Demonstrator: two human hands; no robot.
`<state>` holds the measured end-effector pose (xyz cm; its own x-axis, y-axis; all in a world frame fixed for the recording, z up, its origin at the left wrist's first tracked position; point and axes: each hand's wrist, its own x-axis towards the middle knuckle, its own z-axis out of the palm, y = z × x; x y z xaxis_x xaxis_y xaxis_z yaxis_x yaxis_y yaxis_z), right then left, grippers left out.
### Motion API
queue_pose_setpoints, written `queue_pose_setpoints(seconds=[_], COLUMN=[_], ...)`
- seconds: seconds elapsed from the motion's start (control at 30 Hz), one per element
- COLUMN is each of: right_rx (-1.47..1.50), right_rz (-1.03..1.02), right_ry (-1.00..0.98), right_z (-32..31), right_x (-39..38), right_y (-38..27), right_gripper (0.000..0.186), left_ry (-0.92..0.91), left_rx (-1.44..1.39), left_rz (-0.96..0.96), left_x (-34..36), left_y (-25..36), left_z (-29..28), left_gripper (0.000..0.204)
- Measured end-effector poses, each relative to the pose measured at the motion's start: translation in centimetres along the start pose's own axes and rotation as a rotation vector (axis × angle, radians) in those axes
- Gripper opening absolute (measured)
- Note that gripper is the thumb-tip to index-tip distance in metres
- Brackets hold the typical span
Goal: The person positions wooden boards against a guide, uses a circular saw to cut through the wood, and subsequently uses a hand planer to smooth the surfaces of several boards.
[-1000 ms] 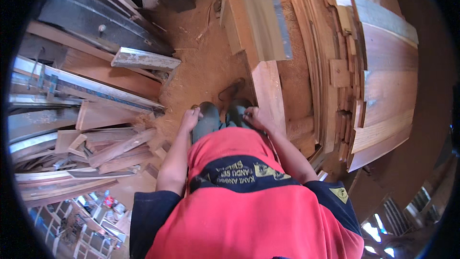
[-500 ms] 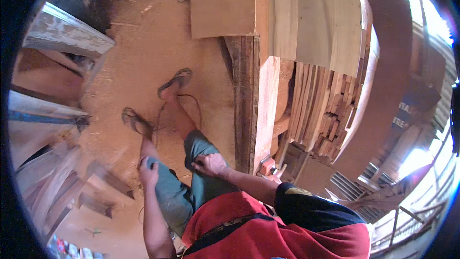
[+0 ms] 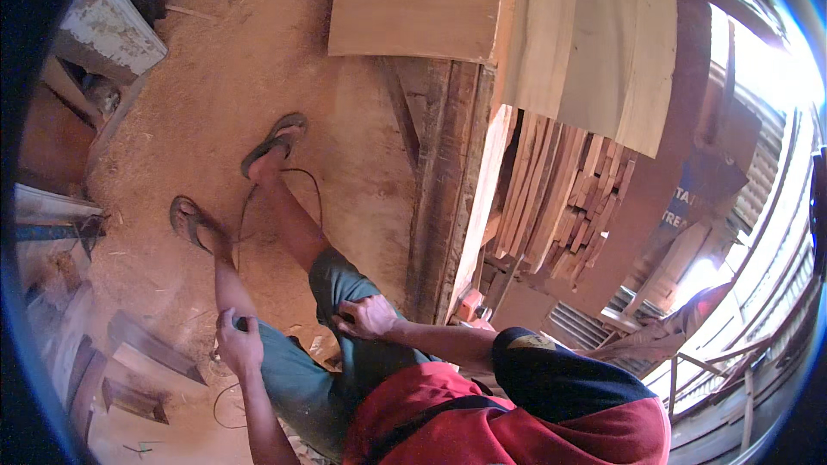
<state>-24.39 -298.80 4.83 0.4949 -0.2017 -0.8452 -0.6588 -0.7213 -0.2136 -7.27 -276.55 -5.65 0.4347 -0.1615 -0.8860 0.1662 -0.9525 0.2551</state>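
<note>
My right hand rests on the right leg of my green shorts, its fingers curled into the cloth above the knee. Beside the left leg of the shorts is my left hand, fingers bent and closed. A small dark patch shows by its thumb, and I cannot make out what is in that hand. Both of my legs stretch forward, with dark sandals on the feet. A thin dark cable loops across the floor around my shins.
To my right stands a worn wooden bench, with pale boards on top and stacked wood strips beyond. A red-orange object sits beside it. Wood offcuts lie at left on the dusty floor.
The view has shifted, so my legs and feet appear farther left. My left hand has lifted slightly away from the shorts' leg; my right hand stays on the cloth.
</note>
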Motion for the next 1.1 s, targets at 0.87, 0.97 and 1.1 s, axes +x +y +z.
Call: queue_pose_setpoints(seconds=[0.87, 0.97, 1.1], right_rx=[-0.023, 0.006, 0.048], right_rz=[-0.019, -0.003, 0.007], right_ry=[-0.028, -0.067, -0.011], right_z=[-0.6, -3.1, -3.2], right_x=[0.9, 1.3, 0.9], right_y=[2.0, 1.1, 1.9], right_gripper=[0.039, 0.039, 0.040], left_ry=[0.019, 0.027, 0.022], left_rx=[0.106, 0.176, 0.181], left_rz=[-0.062, -0.058, -0.068], left_x=[0.1, 1.1, 1.5], left_y=[3.5, 3.0, 4.5], left_z=[0.4, 0.9, -0.6], left_gripper=[0.045, 0.047, 0.044])
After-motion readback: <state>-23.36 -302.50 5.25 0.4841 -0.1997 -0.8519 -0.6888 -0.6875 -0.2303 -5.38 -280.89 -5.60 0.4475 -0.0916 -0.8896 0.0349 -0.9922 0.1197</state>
